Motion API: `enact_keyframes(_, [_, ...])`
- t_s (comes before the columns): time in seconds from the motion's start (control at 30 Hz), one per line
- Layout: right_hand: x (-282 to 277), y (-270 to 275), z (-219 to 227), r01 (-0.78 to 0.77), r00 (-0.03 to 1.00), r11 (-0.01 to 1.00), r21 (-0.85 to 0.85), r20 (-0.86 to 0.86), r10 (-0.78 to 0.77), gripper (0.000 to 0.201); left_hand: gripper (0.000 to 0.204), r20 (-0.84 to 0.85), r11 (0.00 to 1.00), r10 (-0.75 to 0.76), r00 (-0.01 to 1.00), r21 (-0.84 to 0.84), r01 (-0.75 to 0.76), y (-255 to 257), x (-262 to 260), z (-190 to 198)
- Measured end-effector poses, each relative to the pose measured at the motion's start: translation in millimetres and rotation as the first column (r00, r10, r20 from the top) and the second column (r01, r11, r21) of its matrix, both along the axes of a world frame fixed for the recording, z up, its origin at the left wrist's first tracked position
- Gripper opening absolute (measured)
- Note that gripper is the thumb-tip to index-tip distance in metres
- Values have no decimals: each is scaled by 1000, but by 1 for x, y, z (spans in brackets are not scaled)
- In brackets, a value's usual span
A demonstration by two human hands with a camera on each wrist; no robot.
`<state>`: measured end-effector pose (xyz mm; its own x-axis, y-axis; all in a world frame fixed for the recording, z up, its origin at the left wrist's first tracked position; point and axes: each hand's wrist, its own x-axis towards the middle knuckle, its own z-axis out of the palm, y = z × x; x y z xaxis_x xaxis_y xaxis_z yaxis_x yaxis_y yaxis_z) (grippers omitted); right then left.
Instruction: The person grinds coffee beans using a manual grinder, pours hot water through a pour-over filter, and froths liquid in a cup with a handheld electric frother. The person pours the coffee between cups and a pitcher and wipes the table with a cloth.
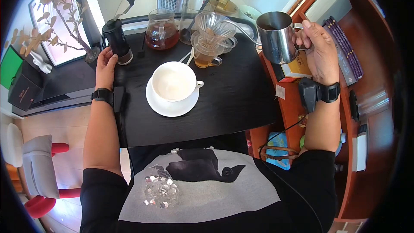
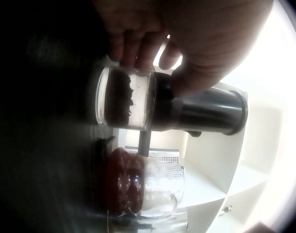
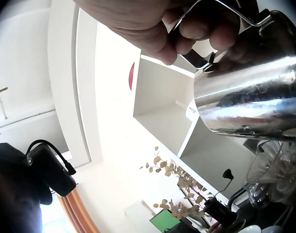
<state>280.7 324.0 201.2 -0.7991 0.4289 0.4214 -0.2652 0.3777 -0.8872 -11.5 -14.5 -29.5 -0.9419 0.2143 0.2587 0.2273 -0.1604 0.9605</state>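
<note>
The metal kettle [image 1: 276, 39] is held up near the right edge of the black table [image 1: 224, 108], its long thin spout reaching left toward a clear ribbed dripper [image 1: 211, 28]; whether the two touch cannot be told. The person's right hand [image 1: 321, 49] has its fingers clamped on the kettle's handle, with the thumb at the top. The dripper sits above a small glass cup [image 1: 202, 59] that holds amber liquid. In front of these, a white cup [image 1: 174, 82] rests on a white saucer [image 1: 177, 110], while a glass jug [image 1: 162, 32] of reddish-brown liquid stands behind and to the left. Farther left, the left hand [image 1: 106, 62] grips the lower part of an upright black coffee grinder [image 1: 116, 39], the thumb on its near side and the fingers curled close against it; dark grounds show in the grinder's clear base. Beyond the hand, a pot of dry leafy branches [image 1: 64, 17] stands at the left
</note>
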Motion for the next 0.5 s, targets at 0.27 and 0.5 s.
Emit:
enact_keyframes(0.27, [8,14,-48,-78,972,955,-286,-233,10,24,41,8,1000,10,1000,-5,-10,0,3,3])
enact_keyframes(0.5, [3,35,-122,-360,876,697,-620,-482,23,23,41,1,1000,21,1000,-6,-21,0,0,-1])
